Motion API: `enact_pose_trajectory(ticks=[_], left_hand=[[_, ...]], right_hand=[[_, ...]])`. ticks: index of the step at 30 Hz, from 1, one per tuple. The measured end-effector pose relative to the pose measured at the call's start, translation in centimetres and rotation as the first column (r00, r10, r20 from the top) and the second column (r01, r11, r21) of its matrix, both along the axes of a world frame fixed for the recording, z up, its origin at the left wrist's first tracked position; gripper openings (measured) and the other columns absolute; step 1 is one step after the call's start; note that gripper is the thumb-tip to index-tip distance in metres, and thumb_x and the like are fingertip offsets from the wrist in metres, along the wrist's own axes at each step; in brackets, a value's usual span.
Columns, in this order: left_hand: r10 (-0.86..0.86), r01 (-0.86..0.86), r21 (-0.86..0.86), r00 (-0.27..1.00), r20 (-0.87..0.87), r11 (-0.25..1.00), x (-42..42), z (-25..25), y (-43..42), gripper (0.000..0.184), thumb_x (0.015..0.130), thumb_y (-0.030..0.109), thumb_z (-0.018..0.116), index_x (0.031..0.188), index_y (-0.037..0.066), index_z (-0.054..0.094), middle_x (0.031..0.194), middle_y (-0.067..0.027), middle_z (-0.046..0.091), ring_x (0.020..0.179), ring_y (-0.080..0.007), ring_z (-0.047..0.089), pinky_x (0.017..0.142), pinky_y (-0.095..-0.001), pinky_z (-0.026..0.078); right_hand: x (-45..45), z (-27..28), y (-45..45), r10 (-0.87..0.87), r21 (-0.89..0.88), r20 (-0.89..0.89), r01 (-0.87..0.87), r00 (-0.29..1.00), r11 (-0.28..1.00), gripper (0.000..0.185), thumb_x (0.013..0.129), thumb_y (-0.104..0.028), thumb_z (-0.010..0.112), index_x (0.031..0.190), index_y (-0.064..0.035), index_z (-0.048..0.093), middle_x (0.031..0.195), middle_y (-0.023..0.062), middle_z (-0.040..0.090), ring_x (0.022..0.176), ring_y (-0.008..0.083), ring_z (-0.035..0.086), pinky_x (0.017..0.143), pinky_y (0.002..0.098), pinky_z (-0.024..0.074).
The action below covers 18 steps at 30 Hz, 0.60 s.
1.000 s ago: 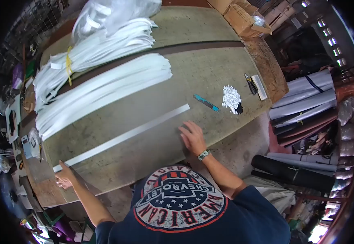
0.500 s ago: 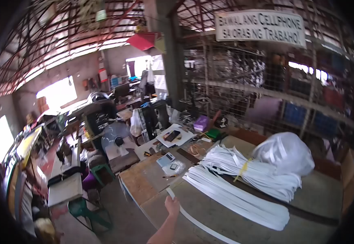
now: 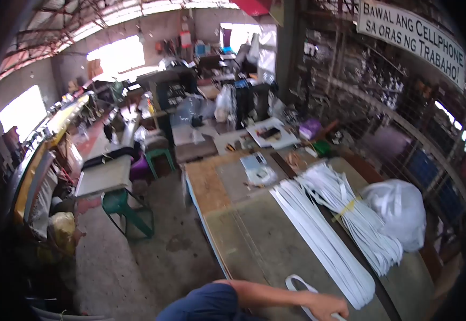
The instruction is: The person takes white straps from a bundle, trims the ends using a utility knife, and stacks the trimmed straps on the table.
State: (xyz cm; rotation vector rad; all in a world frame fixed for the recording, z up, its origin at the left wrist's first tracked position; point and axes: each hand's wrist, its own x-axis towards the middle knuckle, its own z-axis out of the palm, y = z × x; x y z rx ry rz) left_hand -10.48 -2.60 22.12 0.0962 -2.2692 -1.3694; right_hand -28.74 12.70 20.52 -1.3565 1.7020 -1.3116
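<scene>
My left hand (image 3: 326, 307) is at the bottom edge, its arm in a dark blue sleeve stretched rightward across the table. The fingers are closed around a white strap (image 3: 292, 282), a flat band that curls up in a loop behind the wrist. A bit of the band shows below the fingers. Just beyond the hand lies a long bundle of white straps (image 3: 326, 241), laid flat side by side. Another white bundle (image 3: 350, 211), tied with a yellow band, rests behind it. My right hand is out of view.
A long dark bar (image 3: 345, 241) lies between the bundles on the worktable (image 3: 233, 235). A stuffed clear plastic bag (image 3: 396, 211) stands at the right. Farther back are a calculator (image 3: 254, 160) and a phone on papers. Green stools (image 3: 128, 211) stand left, past the floor aisle.
My left hand has moved from the table's near left side to the right, still gripping the strap. The view has swung left and downward.
</scene>
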Motion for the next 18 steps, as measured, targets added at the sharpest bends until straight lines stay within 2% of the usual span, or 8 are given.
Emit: enact_pose_trajectory(ticks=[3,4,6,7,8,12,14,18], left_hand=[[0.039,-0.044,-0.116,0.998,-0.042,0.992,-1.5,0.1,-1.3,0.036,0.083,0.034,0.082,0.090,-0.001,0.074,0.080,-0.0232,0.071,0.074,-0.0388,0.069,0.069,-0.0503,0.052],[-0.046,0.050,-0.036,0.993,0.111,0.998,-1.1,1.2,-2.0,0.032,0.088,0.033,0.081,0.102,0.004,0.077,0.093,-0.0232,0.075,0.092,-0.0455,0.071,0.080,-0.0513,0.056],[-0.018,0.037,-0.111,0.985,0.172,0.993,-0.7,2.4,-3.2,0.036,0.091,0.038,0.081,0.107,0.006,0.078,0.090,-0.0217,0.075,0.088,-0.0449,0.071,0.079,-0.0531,0.055],[0.071,-0.081,-0.156,0.995,-0.070,0.984,-0.4,2.2,-3.9,0.038,0.093,0.041,0.081,0.109,0.007,0.078,0.088,-0.0212,0.074,0.085,-0.0449,0.071,0.077,-0.0529,0.055],[0.100,-0.092,-0.156,0.994,0.041,0.984,0.8,2.8,-4.7,0.037,0.093,0.039,0.083,0.108,0.006,0.078,0.086,-0.0203,0.073,0.082,-0.0450,0.069,0.075,-0.0517,0.054],[0.164,-0.172,-0.027,0.865,0.474,0.985,2.1,9.7,-6.1,0.030,0.088,0.028,0.087,0.097,0.001,0.078,0.080,-0.0146,0.074,0.076,-0.0267,0.071,0.074,-0.0424,0.054],[0.139,-0.179,0.059,0.899,0.414,0.982,3.6,9.0,-8.2,0.028,0.083,0.024,0.088,0.088,0.000,0.076,0.073,-0.0075,0.070,0.072,-0.0165,0.064,0.070,-0.0374,0.050],[0.425,-0.376,-0.202,0.753,0.502,0.904,12.2,6.5,-13.0,0.038,0.076,0.024,0.092,0.082,0.001,0.062,0.077,-0.0009,0.057,0.076,-0.0118,0.052,0.067,-0.0321,0.041]], right_hand=[[-3.5,-1.4,0.3,-0.013,-0.022,-0.113,0.010,0.994,1.000,0.022,0.104,-0.011,0.070,0.120,0.0029,0.068,0.102,0.0146,0.074,0.089,0.0203,0.069,0.082,0.0376,0.0580],[-4.0,-0.8,0.6,-0.086,-0.087,-0.005,0.085,0.996,0.993,0.017,0.103,-0.009,0.068,0.116,0.0020,0.067,0.101,0.0112,0.072,0.087,0.0179,0.067,0.079,0.0354,0.0579],[-5.2,0.6,1.1,-0.189,-0.154,0.095,0.202,0.977,0.967,0.008,0.104,-0.006,0.063,0.110,0.0007,0.064,0.093,0.0038,0.064,0.081,0.0128,0.059,0.072,0.0318,0.0515],[-5.9,1.5,1.0,-0.224,-0.190,0.174,0.256,0.959,0.948,0.007,0.105,-0.005,0.062,0.110,0.0005,0.064,0.093,0.0045,0.064,0.080,0.0140,0.060,0.071,0.0325,0.0521],[-6.8,1.5,1.1,-0.280,-0.197,0.254,0.333,0.926,0.922,0.007,0.105,-0.005,0.062,0.109,0.0001,0.064,0.094,0.0056,0.065,0.080,0.0153,0.061,0.072,0.0327,0.0528],[-11.5,0.9,4.0,-0.444,-0.194,0.302,0.511,0.843,0.838,0.014,0.109,-0.008,0.064,0.119,0.0010,0.065,0.094,0.0066,0.069,0.083,0.0146,0.066,0.078,0.0308,0.0543],[-13.0,-0.8,4.9,-0.519,-0.117,0.371,0.593,0.770,0.796,0.015,0.108,-0.011,0.066,0.118,0.0006,0.067,0.094,0.0060,0.069,0.083,0.0143,0.067,0.077,0.0306,0.0559],[-13.6,-6.6,5.7,-0.737,0.161,0.296,0.729,0.608,0.666,0.014,0.104,-0.017,0.073,0.110,-0.0047,0.067,0.086,0.0029,0.073,0.077,0.0132,0.071,0.077,0.0272,0.0557]])
